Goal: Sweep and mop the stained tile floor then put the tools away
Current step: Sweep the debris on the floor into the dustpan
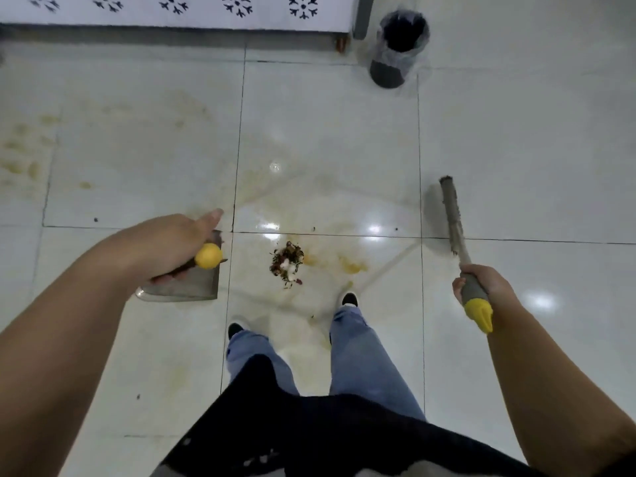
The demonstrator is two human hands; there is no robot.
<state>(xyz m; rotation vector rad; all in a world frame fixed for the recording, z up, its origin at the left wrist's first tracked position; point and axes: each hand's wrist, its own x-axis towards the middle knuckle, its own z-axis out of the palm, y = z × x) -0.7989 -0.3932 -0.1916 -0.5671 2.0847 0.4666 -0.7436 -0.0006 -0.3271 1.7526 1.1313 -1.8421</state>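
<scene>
Legs (347, 342): closest, standing just behind the pile.
Left hand (172, 246): fingers curled round the dustpan (186, 284) handle, yellow tip poking out.
Right hand (476, 287): fingers wrapped round the broom (451, 215) grip.
Pile (287, 263): between both hands, on the floor (137, 149).
Feel: tools light and stiff; pile loose, easy to scatter; floor shiny, maybe slippery.
Room: lots of open tile; bin (399, 49) far past the fingers.

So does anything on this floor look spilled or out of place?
Yes. A small pile of debris lies on the tile floor just ahead of the person's shoes, between the dustpan and the broom. Yellowish stains smear the tiles around it, with more blotches at far left.
</scene>
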